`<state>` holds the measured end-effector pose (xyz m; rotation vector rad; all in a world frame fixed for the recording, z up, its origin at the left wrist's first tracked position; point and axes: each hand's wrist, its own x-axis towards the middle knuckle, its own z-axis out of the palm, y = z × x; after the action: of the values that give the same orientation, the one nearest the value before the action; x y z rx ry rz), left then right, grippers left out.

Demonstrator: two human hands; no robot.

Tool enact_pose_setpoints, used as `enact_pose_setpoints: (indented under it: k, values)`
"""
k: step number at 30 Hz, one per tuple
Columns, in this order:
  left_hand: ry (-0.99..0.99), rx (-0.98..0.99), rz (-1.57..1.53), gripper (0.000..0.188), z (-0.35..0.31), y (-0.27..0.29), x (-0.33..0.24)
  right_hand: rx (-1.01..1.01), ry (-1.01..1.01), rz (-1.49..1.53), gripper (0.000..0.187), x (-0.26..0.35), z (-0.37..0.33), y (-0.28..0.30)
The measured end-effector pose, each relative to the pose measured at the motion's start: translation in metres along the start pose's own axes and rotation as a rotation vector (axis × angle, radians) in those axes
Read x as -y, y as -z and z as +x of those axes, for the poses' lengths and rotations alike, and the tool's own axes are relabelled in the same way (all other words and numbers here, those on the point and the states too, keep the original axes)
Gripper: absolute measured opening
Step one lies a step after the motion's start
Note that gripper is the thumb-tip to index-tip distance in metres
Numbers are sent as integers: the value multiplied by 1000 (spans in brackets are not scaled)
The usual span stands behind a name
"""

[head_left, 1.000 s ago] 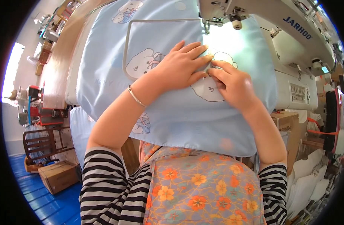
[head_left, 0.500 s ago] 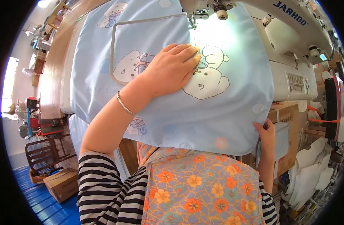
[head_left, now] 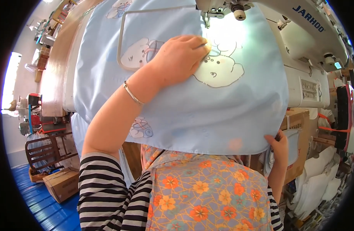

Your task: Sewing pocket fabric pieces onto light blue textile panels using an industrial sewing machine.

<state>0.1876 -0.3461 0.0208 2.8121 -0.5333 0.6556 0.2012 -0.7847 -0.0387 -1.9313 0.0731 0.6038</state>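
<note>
a white glow is spilling from beneath the sewing machine (head_left: pixel 306 42), washing out part of the pale blue fabric (head_left: pixel 177 115). daylight is glaring through a window (head_left: pixel 11 79) at far left. the fisheye lens is bending straight edges, side clutter (head_left: pixel 34 106) is looking soft, and black is framing the round view.

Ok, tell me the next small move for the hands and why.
Probably the right hand should draw the blue cloth gently outward: it is at the near right corner, soft ripples show in the fabric, and the left hand rests on it, just short of the presser foot.
</note>
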Motion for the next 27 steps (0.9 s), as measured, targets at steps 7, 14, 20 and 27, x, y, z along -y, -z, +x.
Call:
enact_pose_setpoints:
  k: [7,14,20,27]
  values:
    - [32,21,30,26,8,-2,22,-102,-5,132,23,-8,-6,-3]
    - [72,60,51,28,17,-3,32,-398,-84,934,11,-15,-20,-60]
    - [93,122,54,31,17,-5,36,-39,10,814,24,-15,-36,-97]
    - [140,220,57,31,21,-3,31,-394,175,512,40,34,-5,-55]
